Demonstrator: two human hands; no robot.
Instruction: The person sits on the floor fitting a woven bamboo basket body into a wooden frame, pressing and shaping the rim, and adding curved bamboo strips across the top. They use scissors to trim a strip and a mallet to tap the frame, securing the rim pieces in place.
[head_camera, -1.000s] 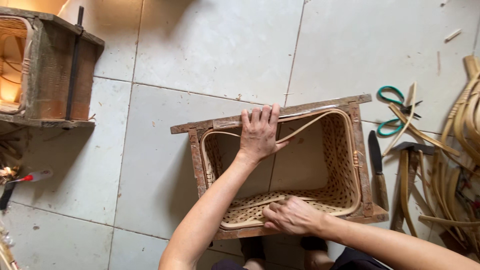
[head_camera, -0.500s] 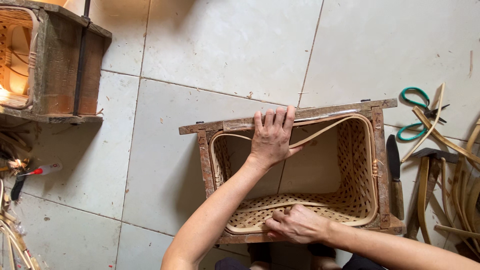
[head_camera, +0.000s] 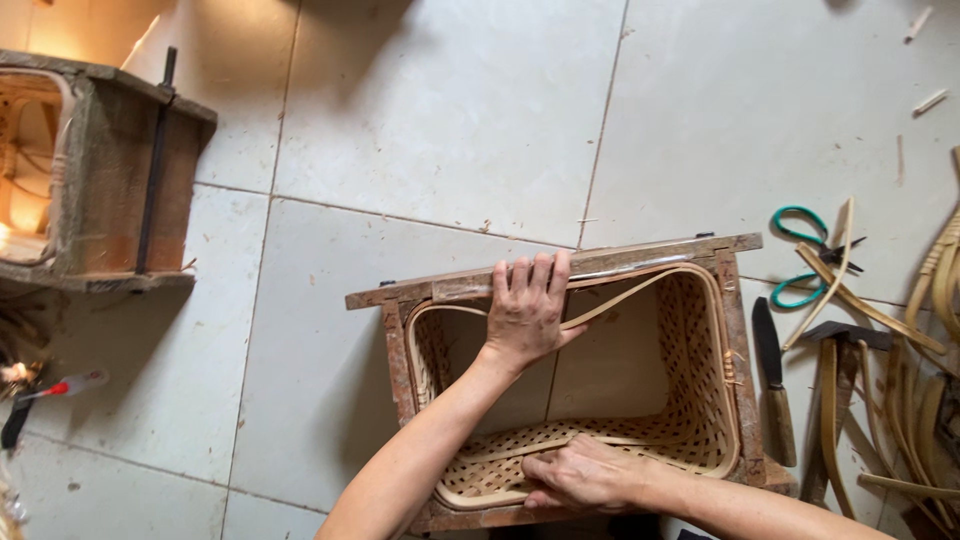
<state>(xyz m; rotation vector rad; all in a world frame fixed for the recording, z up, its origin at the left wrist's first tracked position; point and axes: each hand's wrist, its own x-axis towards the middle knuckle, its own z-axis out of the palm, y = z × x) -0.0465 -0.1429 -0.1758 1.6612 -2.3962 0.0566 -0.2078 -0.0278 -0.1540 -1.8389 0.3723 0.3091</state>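
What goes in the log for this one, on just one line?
left hand: pressing cane strip on wooden frame | right hand: on woven basket rim | tools: scissors, knife

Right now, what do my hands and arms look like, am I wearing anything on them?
Both forearms are bare, with no sleeves in view. The left hand and right hand have no gloves, rings, watch or bracelets visible. The fingers look a little dusty.

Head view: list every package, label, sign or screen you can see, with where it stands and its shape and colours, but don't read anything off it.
None in view: no package, label, sign or screen shows.
What is there: a wooden frame holding a woven basket on pale floor tiles, with the left hand on its far edge and the right hand on its near edge.
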